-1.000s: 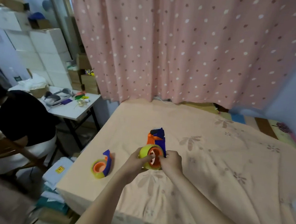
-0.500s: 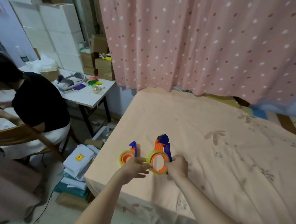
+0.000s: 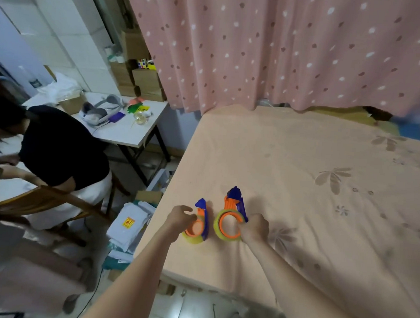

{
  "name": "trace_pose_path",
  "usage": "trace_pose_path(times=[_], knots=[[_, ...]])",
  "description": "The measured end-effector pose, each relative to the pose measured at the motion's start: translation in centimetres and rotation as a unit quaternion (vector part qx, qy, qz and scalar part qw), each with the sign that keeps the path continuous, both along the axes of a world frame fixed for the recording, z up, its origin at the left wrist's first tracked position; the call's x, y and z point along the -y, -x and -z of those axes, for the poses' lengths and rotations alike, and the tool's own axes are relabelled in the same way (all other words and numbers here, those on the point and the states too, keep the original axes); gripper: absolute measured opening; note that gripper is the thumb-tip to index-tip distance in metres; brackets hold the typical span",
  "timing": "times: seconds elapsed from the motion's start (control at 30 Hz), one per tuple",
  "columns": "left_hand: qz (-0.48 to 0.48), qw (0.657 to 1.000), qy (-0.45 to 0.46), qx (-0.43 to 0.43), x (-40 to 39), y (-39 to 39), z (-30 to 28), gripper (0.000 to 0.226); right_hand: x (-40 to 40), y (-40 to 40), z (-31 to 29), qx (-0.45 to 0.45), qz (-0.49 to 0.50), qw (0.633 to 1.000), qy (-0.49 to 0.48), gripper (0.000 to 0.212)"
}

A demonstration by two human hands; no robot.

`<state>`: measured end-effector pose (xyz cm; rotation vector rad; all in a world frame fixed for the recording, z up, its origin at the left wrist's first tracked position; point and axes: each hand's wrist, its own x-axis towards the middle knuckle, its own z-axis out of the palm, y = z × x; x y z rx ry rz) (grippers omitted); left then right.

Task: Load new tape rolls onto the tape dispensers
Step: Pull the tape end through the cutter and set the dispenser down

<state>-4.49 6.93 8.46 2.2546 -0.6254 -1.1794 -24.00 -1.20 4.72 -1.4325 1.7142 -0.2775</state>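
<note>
Two blue-and-orange tape dispensers stand side by side on the peach bedsheet (image 3: 302, 180), near its left corner. Each carries a yellowish tape roll around an orange hub. My right hand (image 3: 255, 227) grips the right dispenser (image 3: 230, 220) at its right side, fingers curled round the roll's edge. My left hand (image 3: 178, 218) is at the left dispenser (image 3: 198, 225), its curled fingers touching the orange hub from the left. The lower left part of that roll is hidden behind my left hand.
The bed's left edge drops to a floor with stacked paper packs (image 3: 130, 222) and boxes. A person in a black top (image 3: 63, 146) sits on a wooden chair at a white table (image 3: 129, 130). A pink dotted curtain (image 3: 286, 47) hangs behind the bed.
My left hand left the right dispenser and moved to the left dispenser. My right hand kept hold of the right dispenser. The camera swung left and down.
</note>
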Motion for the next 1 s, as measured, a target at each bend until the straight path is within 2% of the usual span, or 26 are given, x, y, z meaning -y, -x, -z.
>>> trace_pose_path(times=[0.13,0.3,0.43,0.5,0.57,0.63,0.77,0.87,1.0], knots=[[0.005,0.999,-0.035,0.041,0.5,-2.4,1.8,0.052,0.4,-0.6,1.7,-0.038,-0.004,0.999,-0.022,0.013],[0.024,0.996,-0.079,0.023,0.8,-5.1,4.8,0.056,0.7,-1.3,3.6,-0.084,0.001,0.996,-0.040,0.007],[0.058,0.993,-0.099,0.004,1.4,-7.0,6.9,0.057,0.2,-1.8,5.3,-0.105,0.047,0.991,-0.063,0.008],[0.072,0.992,-0.107,0.002,1.7,-7.5,7.5,0.041,-0.1,-2.0,6.2,-0.120,0.060,0.989,-0.069,0.009],[0.084,0.990,-0.110,0.013,2.1,-7.8,8.0,0.003,-0.2,-2.3,7.1,-0.138,0.060,0.986,-0.070,0.010],[0.091,0.990,-0.108,0.007,2.6,-7.7,8.5,0.011,0.0,-2.6,8.1,-0.157,0.056,0.983,-0.071,0.016],[0.090,0.989,-0.100,-0.067,3.7,-5.6,9.4,0.019,0.3,-2.8,9.6,-0.198,0.061,0.976,-0.063,0.048],[0.098,0.983,-0.090,-0.126,4.1,-3.1,10.2,0.016,0.5,-2.7,10.3,-0.186,0.070,0.978,-0.067,0.050],[0.098,0.985,-0.071,-0.122,4.0,-0.2,10.1,0.021,-0.1,-3.1,10.2,-0.198,0.050,0.978,-0.046,0.056]])
